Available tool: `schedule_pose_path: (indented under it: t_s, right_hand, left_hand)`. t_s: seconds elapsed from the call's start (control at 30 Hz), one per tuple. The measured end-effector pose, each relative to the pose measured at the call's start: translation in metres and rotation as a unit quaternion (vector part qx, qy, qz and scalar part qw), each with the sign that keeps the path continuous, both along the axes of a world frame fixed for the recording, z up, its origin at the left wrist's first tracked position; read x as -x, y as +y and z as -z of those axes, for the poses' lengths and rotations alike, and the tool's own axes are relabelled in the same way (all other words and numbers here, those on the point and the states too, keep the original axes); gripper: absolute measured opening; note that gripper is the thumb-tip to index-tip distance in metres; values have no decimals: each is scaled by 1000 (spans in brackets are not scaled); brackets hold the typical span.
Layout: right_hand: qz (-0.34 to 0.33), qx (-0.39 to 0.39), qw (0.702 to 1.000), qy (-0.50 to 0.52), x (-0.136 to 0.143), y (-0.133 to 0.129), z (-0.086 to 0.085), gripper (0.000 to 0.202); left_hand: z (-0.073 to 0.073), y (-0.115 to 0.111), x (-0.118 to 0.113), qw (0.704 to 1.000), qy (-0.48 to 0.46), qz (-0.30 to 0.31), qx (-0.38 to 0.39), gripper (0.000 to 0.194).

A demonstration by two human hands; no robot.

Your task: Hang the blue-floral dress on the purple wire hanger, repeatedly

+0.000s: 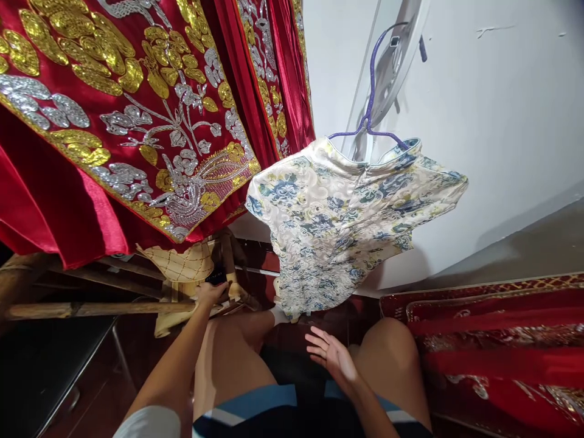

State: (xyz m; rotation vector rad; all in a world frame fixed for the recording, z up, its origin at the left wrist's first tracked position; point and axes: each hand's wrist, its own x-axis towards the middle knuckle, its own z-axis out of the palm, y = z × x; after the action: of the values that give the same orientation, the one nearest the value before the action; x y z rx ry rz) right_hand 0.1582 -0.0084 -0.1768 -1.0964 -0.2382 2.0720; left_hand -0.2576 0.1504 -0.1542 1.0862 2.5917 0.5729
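blouse (pixel 314 225) already hangs on its hanger (pixel 367 118), just beyond the right hand (pixel 340 362) with parted fingers, while what remains, or whether the left hand (pixel 210 296) clamps anything, i cannot tell.

This place is looking like a costume room or garment workshop; which of them stays unclear. Red sequined cloth (pixel 150 115) is hanging beyond the left hand (pixel 212 295), a floral blouse (pixel 337 219) is hanging beyond the right hand (pixel 335 359), and embroidered red fabric (pixel 506 365) is spreading rightward of it.
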Motion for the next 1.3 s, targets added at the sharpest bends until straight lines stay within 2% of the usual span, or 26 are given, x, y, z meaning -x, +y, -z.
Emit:
schedule_pose_path:
  t_s: [0.2,0.33,0.43,0.53,0.6,0.7,0.77,0.8,0.83,0.9,0.97,1.03,1.1,1.17,1.23,1.3]
  right_hand:
    - [-16,5,1000,-12,3,-1,-4,61]
    - [-17,11,1000,-20,3,-5,-6,64]
    - [-22,2,999,-31,4,-6,-8,65]
    - [-31,-29,997,-71,4,5,-19,63]
    - [-28,-70,989,-124,2,24,-37,58]
    - [2,-182,962,-206,-10,69,-86,46]
    - [27,-288,922,-258,-20,106,-128,39]
    - [43,-317,909,-268,-24,123,-150,36]
    - [59,-335,900,-272,-28,139,-173,34]
    - [84,-391,875,-271,-32,165,-215,34]
    - [113,-430,853,-274,-30,182,-251,38]
    - [123,-443,843,-279,-23,190,-277,44]
    - [129,-444,841,-283,-16,193,-294,47]
    - [136,-438,843,-281,-12,193,-304,45]
    - [146,-428,847,-280,-10,190,-308,41]
    - [152,-428,847,-277,-11,186,-311,37]
  left_hand:
    - [1,4,2,997,12,-57,43,58]
    - [-3,1,1,998,3,-48,37,73]
    - [-1,-11,-14,999,5,-36,12,81]
    - [10,-36,-49,999,20,6,-34,76]
    - [22,-59,-80,996,13,69,-60,71]
    - [37,-92,-131,981,-24,175,-78,64]
    - [35,-104,-162,955,-70,270,-101,62]
    - [28,-107,-177,937,-94,315,-119,61]
    - [16,-106,-191,918,-115,353,-142,59]
    - [-26,-97,-217,883,-138,403,-198,50]
    - [-86,-80,-240,832,-145,452,-287,42]
    - [-157,-59,-260,760,-139,499,-392,39]
    - [-224,-35,-276,701,-120,496,-499,36]
    - [-275,-10,-288,665,-120,487,-554,34]
    - [-306,12,-296,665,-114,492,-550,39]
    - [-319,26,-301,690,-89,512,-504,44]
